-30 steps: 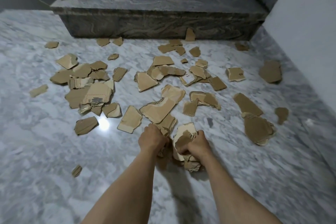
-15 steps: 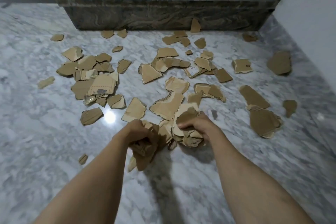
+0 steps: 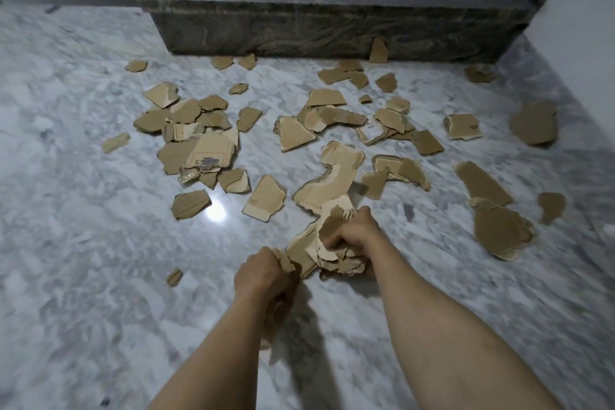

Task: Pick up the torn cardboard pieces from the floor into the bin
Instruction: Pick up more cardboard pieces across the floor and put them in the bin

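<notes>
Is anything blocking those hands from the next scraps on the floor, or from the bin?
Nothing visible blocks them. Both the left hand and right hand already grip cardboard bundles, and loose cardboard pieces lie just beyond on bare marble floor. No bin is in view, so that path cannot be judged.

Single head-worn wide-angle view, looking forward and steeply down along both forearms onto marble floor (image 3: 100, 243); dark stone step (image 3: 332, 30) at far top edge; hands close, near centre
</notes>
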Tool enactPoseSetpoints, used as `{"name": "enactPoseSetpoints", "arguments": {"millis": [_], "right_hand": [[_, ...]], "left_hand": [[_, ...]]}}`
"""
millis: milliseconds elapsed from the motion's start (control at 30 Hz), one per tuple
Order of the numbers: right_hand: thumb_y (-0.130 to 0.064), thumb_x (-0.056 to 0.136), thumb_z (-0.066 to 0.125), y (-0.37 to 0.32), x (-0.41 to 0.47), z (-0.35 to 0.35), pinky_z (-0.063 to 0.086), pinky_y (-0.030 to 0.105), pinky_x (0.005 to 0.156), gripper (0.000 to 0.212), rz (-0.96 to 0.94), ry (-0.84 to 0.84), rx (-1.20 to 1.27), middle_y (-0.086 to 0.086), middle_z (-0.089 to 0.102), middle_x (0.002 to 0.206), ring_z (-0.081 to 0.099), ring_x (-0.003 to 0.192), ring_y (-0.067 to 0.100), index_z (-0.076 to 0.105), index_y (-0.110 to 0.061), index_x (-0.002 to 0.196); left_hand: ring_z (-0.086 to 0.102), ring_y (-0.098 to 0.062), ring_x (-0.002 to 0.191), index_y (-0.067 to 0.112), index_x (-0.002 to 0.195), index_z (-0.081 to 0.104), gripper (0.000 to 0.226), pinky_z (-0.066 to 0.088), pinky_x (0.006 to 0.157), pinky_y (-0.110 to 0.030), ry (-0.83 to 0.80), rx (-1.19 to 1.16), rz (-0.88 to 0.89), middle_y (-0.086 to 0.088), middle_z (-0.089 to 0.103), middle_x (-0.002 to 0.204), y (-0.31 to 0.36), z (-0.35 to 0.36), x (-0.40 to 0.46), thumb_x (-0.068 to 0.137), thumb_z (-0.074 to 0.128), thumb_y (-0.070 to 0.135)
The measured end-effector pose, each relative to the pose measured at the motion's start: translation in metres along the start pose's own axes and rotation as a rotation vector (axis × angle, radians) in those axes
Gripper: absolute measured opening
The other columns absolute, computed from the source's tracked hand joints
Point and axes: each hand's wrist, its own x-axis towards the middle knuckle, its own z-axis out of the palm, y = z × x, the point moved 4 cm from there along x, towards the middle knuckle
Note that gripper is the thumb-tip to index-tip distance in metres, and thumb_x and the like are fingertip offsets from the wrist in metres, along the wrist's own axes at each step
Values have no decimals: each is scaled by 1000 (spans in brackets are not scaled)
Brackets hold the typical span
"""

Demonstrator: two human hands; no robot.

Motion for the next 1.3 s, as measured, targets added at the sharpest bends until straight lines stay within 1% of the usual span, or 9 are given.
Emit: {"name": "enactPoseSetpoints", "arguments": {"millis": [100,233,300,567,700,800,933,1067,1300], "right_hand": [[7,61,88,6,-8,-30,54,24,52,47,14,-121,-5,15,72,90,68,69,22,63,2,101],[-3,67,88,5,-10,-69,60,41,82,35,85,-238,65,19,77,93,73,85,33,73,-1,99],[-3,70,86,-4,-8,-79,60,40,78,27,57,-256,50,19,77,91,73,81,33,73,-4,94],[-5,63,90,-13,-14,-84,59,40,75,22,23,-384,-297,18,77,89,73,78,32,78,-6,81],[-16,52,97,-26,-15,-52,61,48,84,44,-71,-487,-614,10,78,93,74,90,32,80,-8,92],[-13,51,97,-32,-14,-30,63,48,76,48,-105,-501,-719,10,78,91,75,87,33,79,-7,95],[-12,49,97,-34,-12,-21,62,53,78,49,-148,-510,-729,8,79,91,75,88,33,80,-10,95],[-10,57,95,-40,-19,-31,63,38,75,38,-210,-483,-655,6,79,87,75,87,28,81,-9,93],[-5,62,91,-54,-25,-49,60,33,72,32,-254,-416,-514,6,79,87,75,88,27,79,-9,91]], "left_hand": [[63,-26,96,13,105,56,33,56,85,-39,-62,-147,17,-9,65,104,-10,-27,20,80,71,27],[69,-27,81,9,85,69,28,60,68,-34,-111,-501,73,-12,73,90,7,-66,32,64,88,9],[69,-25,72,9,82,70,23,55,56,-27,-155,-568,115,-10,73,83,23,-73,35,68,87,5],[74,-28,82,5,105,72,45,58,80,-39,-391,-840,10,-16,77,97,-2,-84,60,67,86,22],[66,-14,50,7,85,69,13,56,51,-23,-516,-1074,-8,-2,69,61,17,-70,49,85,73,20],[71,-22,74,5,92,71,20,62,77,-35,-595,-1016,-1,-8,75,82,30,-49,41,80,77,21],[65,-13,51,7,87,69,11,56,51,-23,-509,-998,-13,-1,70,64,30,-47,44,87,72,18],[72,-21,61,2,82,71,12,64,71,-39,-540,-1115,-29,-11,74,74,32,-50,42,88,71,12],[75,-27,71,3,92,72,15,63,62,-41,-467,-1356,-29,-14,76,85,19,-50,37,81,73,12]]}}
